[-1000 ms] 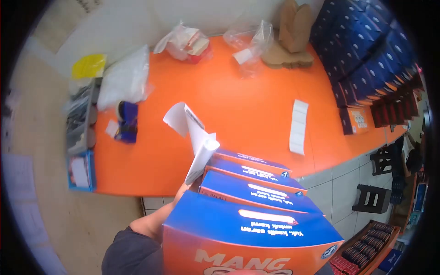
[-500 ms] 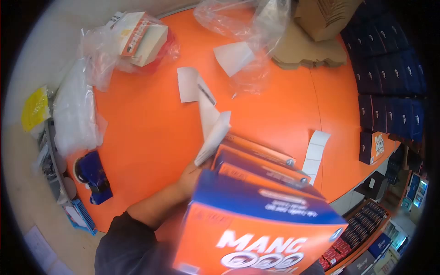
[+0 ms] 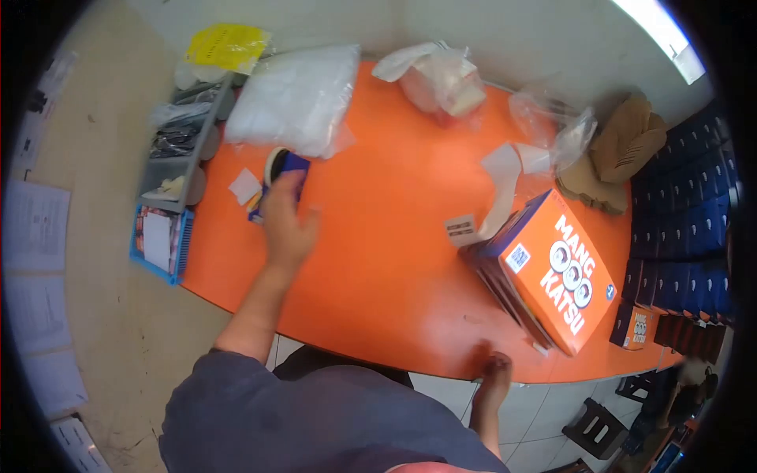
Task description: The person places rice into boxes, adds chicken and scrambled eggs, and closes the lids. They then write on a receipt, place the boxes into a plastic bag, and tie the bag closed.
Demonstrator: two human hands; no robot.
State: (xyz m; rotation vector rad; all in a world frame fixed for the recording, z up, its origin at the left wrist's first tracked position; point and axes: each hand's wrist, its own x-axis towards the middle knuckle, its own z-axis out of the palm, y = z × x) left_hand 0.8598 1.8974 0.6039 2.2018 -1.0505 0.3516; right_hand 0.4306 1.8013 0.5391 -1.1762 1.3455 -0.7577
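My left hand (image 3: 288,225) reaches over a blue tape dispenser (image 3: 295,164), fingers stretched across its near part and thumb apart; contact cannot be made out. A roll of tape (image 3: 274,164) sits on the dispenser, and a small white paper piece (image 3: 245,186) lies beside it. At the table's front edge, my right hand (image 3: 495,369) is curled closed, slightly blurred, with nothing visible in it. Above and right of that hand, a stack of orange and blue boxes (image 3: 569,272) marked "MANG KATSU" stands tilted in view on the orange table (image 3: 378,260). A white label strip (image 3: 501,189) trails behind the boxes.
Plastic bags (image 3: 296,98) lie at the back left, near a grey organizer (image 3: 169,169) and a blue basket (image 3: 184,244). Clear wrapping (image 3: 449,87), flat cardboard (image 3: 599,185) and rows of dark blue boxes (image 3: 678,221) line the back and right. A dark stool (image 3: 595,430) stands below.
The boxes, close in front of me before, now stand on the table at the right. My left hand has moved left from the label strip to the tape dispenser. The view has swung left.
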